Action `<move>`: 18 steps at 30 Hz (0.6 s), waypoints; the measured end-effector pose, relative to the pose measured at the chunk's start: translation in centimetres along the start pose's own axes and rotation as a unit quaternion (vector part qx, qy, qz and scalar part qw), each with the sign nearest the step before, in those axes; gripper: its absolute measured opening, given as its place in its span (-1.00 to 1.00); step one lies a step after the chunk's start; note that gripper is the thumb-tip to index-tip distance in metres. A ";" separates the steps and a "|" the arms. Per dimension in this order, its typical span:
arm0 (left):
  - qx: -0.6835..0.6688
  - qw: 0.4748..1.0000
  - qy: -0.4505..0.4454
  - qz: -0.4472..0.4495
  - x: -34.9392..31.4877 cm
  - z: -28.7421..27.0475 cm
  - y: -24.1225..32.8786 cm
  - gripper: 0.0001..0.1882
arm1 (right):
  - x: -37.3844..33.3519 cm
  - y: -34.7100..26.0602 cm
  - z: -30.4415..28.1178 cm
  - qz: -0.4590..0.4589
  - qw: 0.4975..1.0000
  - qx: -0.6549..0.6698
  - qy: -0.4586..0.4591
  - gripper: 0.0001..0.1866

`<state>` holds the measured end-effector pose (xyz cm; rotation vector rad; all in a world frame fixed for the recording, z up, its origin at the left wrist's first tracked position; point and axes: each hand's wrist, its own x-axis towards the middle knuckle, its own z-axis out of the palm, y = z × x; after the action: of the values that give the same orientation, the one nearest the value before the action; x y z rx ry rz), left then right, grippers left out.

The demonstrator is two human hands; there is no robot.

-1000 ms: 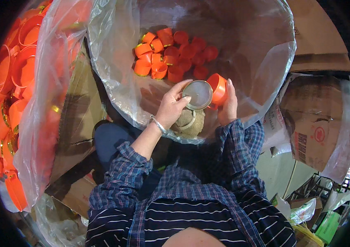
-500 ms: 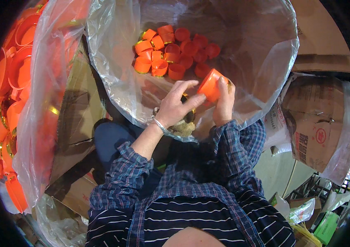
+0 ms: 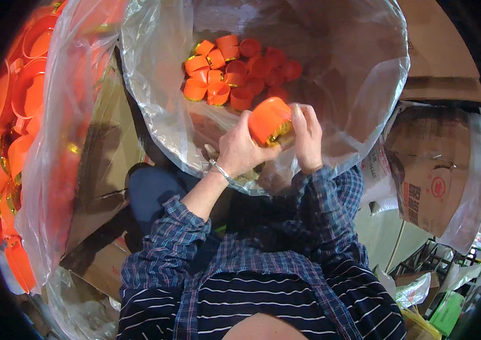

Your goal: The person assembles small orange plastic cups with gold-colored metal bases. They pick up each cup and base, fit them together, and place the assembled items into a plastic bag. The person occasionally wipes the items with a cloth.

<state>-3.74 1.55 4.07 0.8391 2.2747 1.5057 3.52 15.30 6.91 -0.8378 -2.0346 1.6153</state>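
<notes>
An orange plastic cup (image 3: 269,119) with a gold band along its lower edge is held tilted over the near rim of a lined bin. My left hand (image 3: 239,148) grips it from the left, thumb underneath. Fingers of my right hand (image 3: 307,139) close in against its right side, beside the gold band; their tips are partly hidden. Just below my hands, a greyish-tan object (image 3: 248,174) lies at the rim, mostly covered and hard to make out. Deeper in the bin sits a pile of similar orange cups (image 3: 235,78), several with gold bands.
Clear plastic (image 3: 155,119) lines the bin. At the left, a plastic-covered heap of orange cups (image 3: 28,93) stands beside a cardboard flap (image 3: 107,141). Cardboard boxes (image 3: 430,175) are on the right, with a green box (image 3: 448,313) at lower right.
The cup has shifted left and turned, so its gold band now faces me. My left hand has gone from loosely spread fingers to gripping it.
</notes>
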 end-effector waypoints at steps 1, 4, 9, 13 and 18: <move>0.017 0.999 -0.051 -0.003 -0.2 0.0 -0.1 -0.24 | 0.1 -0.1 -0.3 -0.051 0.996 0.046 -0.054 -0.66; -0.038 0.998 -0.036 0.047 -0.6 0.1 -0.4 -0.27 | 0.5 0.3 -0.8 -0.083 0.987 0.079 -0.115 -0.66; -0.008 0.998 -0.052 0.017 -0.3 0.4 -0.6 -0.27 | 1.1 1.5 -0.2 -0.042 0.994 0.083 -0.056 -0.63; -0.004 0.997 -0.066 -0.032 0.1 0.6 -0.3 -0.23 | 1.7 1.9 0.1 0.053 0.982 0.178 -0.044 -0.55; -0.007 0.997 -0.066 -0.038 0.1 0.5 -0.5 -0.21 | 1.6 2.3 0.0 0.121 0.961 0.247 -0.028 -0.45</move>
<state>-3.69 1.85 3.45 0.8137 2.1738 1.3884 2.78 16.74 4.62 -0.8770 -1.4913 2.1758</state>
